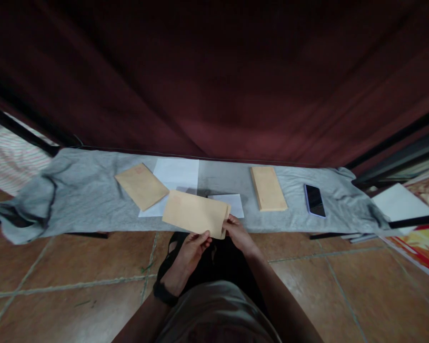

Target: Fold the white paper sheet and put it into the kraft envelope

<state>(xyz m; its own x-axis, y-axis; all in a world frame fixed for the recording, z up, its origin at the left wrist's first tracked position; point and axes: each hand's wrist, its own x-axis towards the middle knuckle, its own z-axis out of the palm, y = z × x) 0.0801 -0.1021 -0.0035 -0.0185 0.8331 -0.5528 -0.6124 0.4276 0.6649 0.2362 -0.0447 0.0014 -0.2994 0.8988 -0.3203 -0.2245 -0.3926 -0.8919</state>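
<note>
A tan paper envelope [194,213] is held tilted above the near edge of the cloth-covered bench. My left hand [194,248] pinches its lower edge, thumb on top. At its right end, by the flap, my right hand [236,231] is closed on it, with some fingers hidden behind the paper. Under and beyond it lie a large white sheet [182,171] and a smaller white paper [235,202], partly covered. Another tan envelope [142,186] with a faint red mark rests on the left, overlapping the large sheet.
A neat stack of tan envelopes [268,188] sits on the grey cloth [85,190], right of my hands. Farther right lies a phone [314,200]. A dark red curtain [214,95] hangs behind the bench. Black metal bars [407,133] and papers [402,202] are at the right.
</note>
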